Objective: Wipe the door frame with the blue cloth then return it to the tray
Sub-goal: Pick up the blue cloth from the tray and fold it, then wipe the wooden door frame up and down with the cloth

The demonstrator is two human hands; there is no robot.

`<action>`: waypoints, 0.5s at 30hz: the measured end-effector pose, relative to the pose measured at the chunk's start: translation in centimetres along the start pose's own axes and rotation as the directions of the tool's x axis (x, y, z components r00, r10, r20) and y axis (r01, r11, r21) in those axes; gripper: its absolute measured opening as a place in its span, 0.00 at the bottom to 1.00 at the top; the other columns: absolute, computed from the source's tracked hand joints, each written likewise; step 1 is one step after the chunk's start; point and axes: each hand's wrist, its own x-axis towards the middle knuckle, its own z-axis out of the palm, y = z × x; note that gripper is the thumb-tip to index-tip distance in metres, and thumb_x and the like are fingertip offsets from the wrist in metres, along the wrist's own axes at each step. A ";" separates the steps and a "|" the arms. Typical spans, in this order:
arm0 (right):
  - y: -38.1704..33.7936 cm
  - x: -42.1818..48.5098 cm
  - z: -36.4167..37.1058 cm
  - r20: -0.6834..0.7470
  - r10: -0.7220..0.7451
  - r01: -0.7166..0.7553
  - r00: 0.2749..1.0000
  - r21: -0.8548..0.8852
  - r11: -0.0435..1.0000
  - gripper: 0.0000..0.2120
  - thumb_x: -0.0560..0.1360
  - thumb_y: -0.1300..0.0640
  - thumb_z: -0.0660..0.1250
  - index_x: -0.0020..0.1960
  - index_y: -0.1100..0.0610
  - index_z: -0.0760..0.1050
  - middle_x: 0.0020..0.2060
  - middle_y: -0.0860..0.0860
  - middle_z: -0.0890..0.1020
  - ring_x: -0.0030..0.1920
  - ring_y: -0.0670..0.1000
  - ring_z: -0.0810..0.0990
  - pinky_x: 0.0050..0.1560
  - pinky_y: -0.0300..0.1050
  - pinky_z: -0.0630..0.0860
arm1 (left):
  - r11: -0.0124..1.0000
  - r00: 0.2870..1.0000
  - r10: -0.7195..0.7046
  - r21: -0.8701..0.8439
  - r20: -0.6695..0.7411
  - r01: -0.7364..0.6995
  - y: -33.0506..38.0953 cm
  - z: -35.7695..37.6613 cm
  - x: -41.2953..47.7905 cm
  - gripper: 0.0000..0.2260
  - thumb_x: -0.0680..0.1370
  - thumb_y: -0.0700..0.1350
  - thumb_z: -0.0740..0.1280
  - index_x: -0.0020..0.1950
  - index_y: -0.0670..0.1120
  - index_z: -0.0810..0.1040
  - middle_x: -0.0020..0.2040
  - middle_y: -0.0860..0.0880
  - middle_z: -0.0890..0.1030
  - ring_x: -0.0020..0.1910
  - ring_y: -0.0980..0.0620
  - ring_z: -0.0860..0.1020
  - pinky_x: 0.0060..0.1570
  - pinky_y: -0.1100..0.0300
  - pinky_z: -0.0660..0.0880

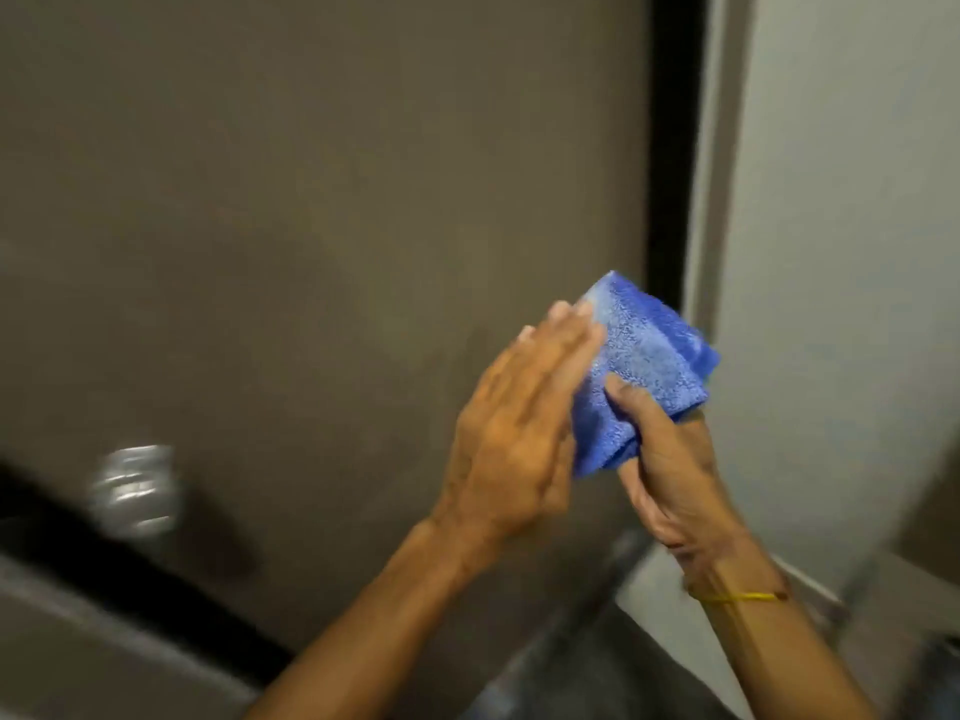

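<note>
Blue and nubbly, the folded cloth [644, 371] sits right of centre in the frame, held up between both hands in front of a brown door [311, 200]. The right hand [675, 470] grasps it from below, the thumb pressed across the near face and the other fingers hidden behind the fabric. The left hand [514, 439] lies flat against the cloth's left side, fingers straight and together, not curled around it. A thin yellow band [737, 597] circles the right wrist. No brand, label or writing can be read on the cloth, the door or anything else. To the right of the door runs a dark vertical gap [672, 148], then the pale grey door frame [719, 200] beside a light wall [857, 200]; the cloth overlaps the lower end of the gap, and whether it touches the frame cannot be told. At the lower left a shiny metal knob [136, 491] is smeared by motion blur, its shape hard to make out. Both forearms are cut off at the bottom edge, and the lower right corner is too blurred to read.
</note>
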 end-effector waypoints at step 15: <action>0.4 -9.2 37.8 0.694 -0.587 0.876 0.417 -0.136 0.463 0.22 0.75 0.68 0.59 0.68 0.59 0.66 0.67 0.60 0.72 0.69 0.54 0.71 0.69 0.53 0.68 | 0.557 0.905 0.147 0.790 -0.400 0.258 0.2 -41.4 -6.7 0.24 0.74 0.41 0.56 0.71 0.40 0.62 0.72 0.43 0.63 0.74 0.46 0.59 0.72 0.45 0.60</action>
